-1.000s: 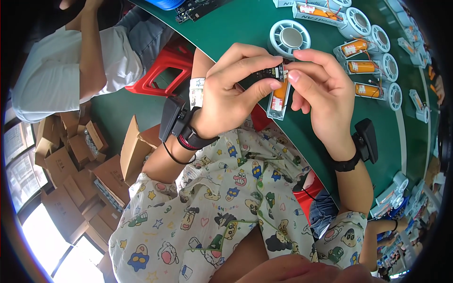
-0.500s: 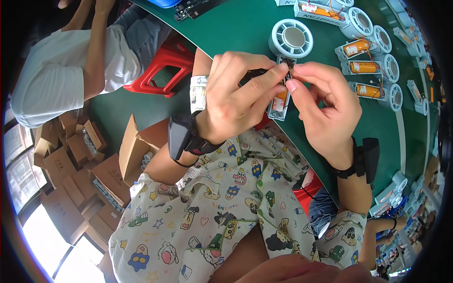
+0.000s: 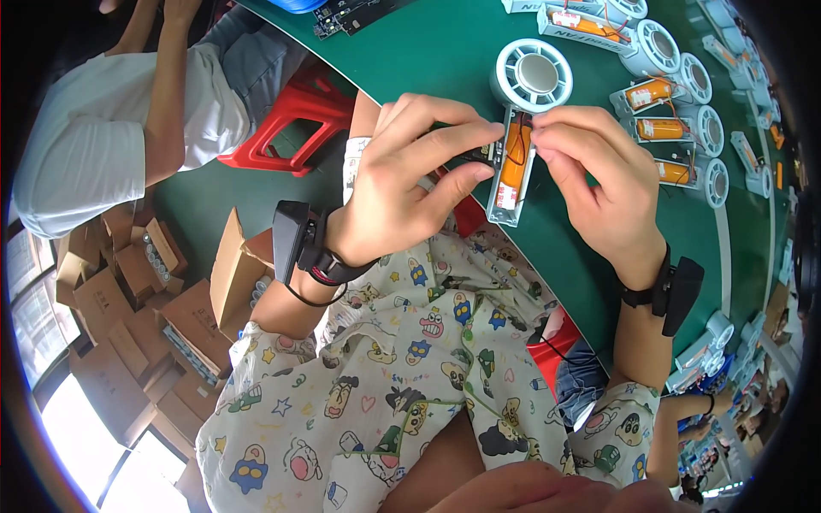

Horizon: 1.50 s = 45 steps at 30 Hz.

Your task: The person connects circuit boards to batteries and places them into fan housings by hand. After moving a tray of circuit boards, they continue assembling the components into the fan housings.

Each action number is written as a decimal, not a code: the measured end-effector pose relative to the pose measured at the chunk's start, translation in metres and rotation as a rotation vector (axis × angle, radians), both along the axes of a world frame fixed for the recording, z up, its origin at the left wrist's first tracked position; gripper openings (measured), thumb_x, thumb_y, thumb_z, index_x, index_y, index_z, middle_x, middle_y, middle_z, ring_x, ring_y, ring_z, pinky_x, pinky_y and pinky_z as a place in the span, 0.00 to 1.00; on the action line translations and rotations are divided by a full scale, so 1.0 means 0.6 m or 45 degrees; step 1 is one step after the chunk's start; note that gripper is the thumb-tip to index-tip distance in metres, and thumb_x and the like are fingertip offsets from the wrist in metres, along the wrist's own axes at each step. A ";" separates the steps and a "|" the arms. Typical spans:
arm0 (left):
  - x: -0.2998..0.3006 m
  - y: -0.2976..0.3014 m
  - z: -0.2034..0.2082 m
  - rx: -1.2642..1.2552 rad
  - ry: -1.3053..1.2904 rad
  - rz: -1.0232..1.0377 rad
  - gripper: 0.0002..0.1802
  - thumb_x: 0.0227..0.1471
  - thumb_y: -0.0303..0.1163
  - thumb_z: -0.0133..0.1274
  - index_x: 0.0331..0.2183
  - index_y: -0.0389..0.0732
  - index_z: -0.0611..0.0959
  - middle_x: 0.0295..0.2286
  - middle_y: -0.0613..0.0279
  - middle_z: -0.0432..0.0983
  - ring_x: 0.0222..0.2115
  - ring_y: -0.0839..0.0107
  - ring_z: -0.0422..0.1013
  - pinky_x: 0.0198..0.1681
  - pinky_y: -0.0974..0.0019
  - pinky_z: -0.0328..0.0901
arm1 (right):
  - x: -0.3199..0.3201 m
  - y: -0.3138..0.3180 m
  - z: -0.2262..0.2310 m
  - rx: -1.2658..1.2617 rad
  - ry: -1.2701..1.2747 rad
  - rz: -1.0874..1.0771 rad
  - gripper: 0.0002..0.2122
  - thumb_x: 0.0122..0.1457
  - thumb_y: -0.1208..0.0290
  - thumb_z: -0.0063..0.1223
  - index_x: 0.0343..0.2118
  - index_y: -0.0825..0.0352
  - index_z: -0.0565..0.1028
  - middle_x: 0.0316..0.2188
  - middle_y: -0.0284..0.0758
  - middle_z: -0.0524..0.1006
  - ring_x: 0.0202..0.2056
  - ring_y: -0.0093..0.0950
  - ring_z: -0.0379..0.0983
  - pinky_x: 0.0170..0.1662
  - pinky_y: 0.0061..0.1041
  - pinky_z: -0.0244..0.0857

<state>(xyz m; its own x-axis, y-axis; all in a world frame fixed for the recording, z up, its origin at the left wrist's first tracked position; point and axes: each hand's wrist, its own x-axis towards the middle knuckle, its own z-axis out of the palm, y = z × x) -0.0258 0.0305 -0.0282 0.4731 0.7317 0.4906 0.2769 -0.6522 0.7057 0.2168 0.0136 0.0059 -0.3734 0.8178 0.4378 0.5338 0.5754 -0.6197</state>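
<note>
The left hand (image 3: 410,175), at the upper centre of the frame, grasps a small black circuit board (image 3: 485,154) between thumb and fingers, just beside the left edge of an open casing (image 3: 503,215). The right hand (image 3: 603,175), right of the casing, has its thumb and forefinger drawn close together at the casing's right edge; whether they grip a wire cannot be told. The casing is long, narrow and pale blue-grey, and it lies between the two hands at the upper centre, with its lower end near the edge of the green table (image 3: 445,64). An orange battery (image 3: 513,175) lies lengthwise in the casing, with a thin dark wire (image 3: 520,147) running over its upper part. A round fan head (image 3: 535,75) of the same pale colour, with a grey central disc, adjoins the upper end of the casing. Similar fan units (image 3: 658,128), with orange batteries in open casings, stand in a column at the upper right. Dark circuit boards (image 3: 363,13) lie near the top edge of the frame, beside a blue round object (image 3: 295,4). A red stool (image 3: 286,128) and a co-worker in a white shirt (image 3: 85,145) occupy the upper left; cardboard boxes (image 3: 120,316) are stacked at the lower left. A black device (image 3: 295,239) is strapped to the left wrist.
</note>
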 end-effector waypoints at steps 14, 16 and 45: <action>0.014 0.009 -0.005 -0.226 -0.111 -0.123 0.20 0.47 0.23 0.65 0.46 0.38 0.86 0.41 0.58 0.78 0.41 0.61 0.72 0.47 0.62 0.65 | -0.002 0.005 -0.014 -0.024 0.176 0.109 0.08 0.53 0.86 0.64 0.35 0.69 0.80 0.34 0.38 0.83 0.32 0.31 0.82 0.32 0.23 0.74; 0.013 0.009 -0.005 -0.221 -0.112 -0.130 0.20 0.47 0.23 0.65 0.46 0.38 0.86 0.41 0.58 0.78 0.41 0.62 0.72 0.47 0.62 0.65 | -0.003 0.004 -0.012 -0.035 0.179 0.147 0.08 0.53 0.88 0.62 0.35 0.71 0.80 0.35 0.41 0.83 0.31 0.30 0.81 0.31 0.21 0.73; 0.022 0.029 0.000 0.089 0.080 -0.172 0.18 0.47 0.28 0.68 0.43 0.42 0.88 0.42 0.61 0.81 0.45 0.61 0.75 0.57 0.48 0.63 | -0.009 -0.017 -0.009 -0.720 0.719 -0.069 0.05 0.59 0.83 0.60 0.35 0.68 0.76 0.25 0.26 0.77 0.24 0.10 0.70 0.25 0.13 0.60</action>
